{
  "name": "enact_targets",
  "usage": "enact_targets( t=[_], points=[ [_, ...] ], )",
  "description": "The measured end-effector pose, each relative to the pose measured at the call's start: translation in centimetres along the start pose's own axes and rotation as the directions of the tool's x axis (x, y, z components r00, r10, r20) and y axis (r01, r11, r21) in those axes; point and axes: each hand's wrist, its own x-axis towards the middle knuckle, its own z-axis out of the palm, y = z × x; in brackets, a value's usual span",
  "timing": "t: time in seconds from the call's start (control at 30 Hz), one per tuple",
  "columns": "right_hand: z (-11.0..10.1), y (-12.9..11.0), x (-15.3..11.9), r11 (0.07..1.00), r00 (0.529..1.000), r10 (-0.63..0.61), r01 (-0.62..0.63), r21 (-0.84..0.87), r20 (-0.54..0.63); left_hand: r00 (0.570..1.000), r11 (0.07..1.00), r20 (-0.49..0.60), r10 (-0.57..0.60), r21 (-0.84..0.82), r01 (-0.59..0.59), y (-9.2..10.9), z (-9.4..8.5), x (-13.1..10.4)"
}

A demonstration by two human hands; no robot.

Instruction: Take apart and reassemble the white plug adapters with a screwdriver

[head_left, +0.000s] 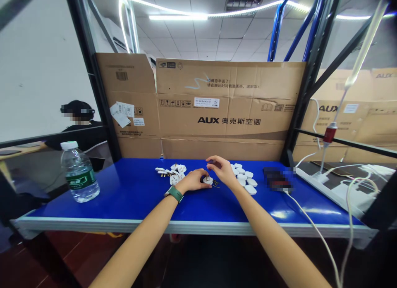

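Observation:
My left hand, with a green-banded watch on its wrist, is closed around a white plug piece with upright metal pins, low over the blue tabletop. Just above and to the right is my right hand. Its thumb and index finger curve towards the plug piece with a gap between them, and I see nothing in them. Small dark screws lie between the hands. Left of my left hand is a group of white plug parts with pins. Several smooth white plug covers lie beyond my right wrist.
A water bottle stands at the table's left. A blurred dark device with a white cable lies at the right, near a power strip. Cardboard closes off the back. Another person sits beyond the left frame.

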Motion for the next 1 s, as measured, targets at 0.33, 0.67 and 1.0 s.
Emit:
enact_targets(
  t=[0.33, 0.67, 1.0],
  points=[
    [0.3, 0.6, 0.0, 0.998, 0.994, 0.069, -0.068, 0.014, -0.088, 1.000, 1.000, -0.010, 0.001, 0.008, -0.001, 0.0, -0.1, 0.1],
    [-1.8, 2.6, 0.3, 0.923, 0.975, 0.110, -0.173, -0.345, -0.195, 0.998, 0.982, -0.024, -0.063, 0.177, 0.066, 1.5, -1.2, -0.4],
    [-3.9, 3.6, -1.2, 0.322, 0.807, 0.561, -0.420, -0.849, -0.186, 0.928, 0.918, -0.243, -0.281, 0.212, 0.334, 1.0, -1.4, -0.2]
  ],
)
